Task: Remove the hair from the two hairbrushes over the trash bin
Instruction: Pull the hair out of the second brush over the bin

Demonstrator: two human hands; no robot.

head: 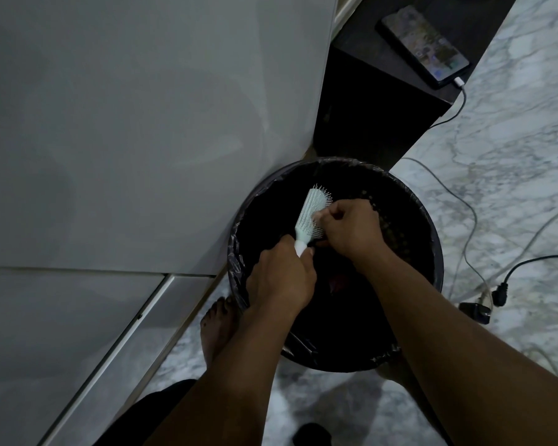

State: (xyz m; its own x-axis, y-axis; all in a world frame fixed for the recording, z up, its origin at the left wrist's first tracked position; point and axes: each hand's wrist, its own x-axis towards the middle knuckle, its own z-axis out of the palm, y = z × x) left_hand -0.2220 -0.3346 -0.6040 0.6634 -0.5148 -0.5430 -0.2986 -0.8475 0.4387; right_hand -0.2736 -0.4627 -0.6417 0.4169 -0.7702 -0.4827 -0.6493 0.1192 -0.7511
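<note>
over the bin [432,252], the brush [311,210] handle was gripped by the left hand [281,278], its bristles pinched by the right hand [351,233].

Left hand [281,278] gripping hairbrush [311,209] handle, right hand [348,230] pinching its bristles, forearms converging

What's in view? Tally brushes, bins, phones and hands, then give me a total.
Brush: 1 plainly seen
Bin: 1
Phone: 1
Hands: 2 (left hand, right hand)
Total: 5
</note>
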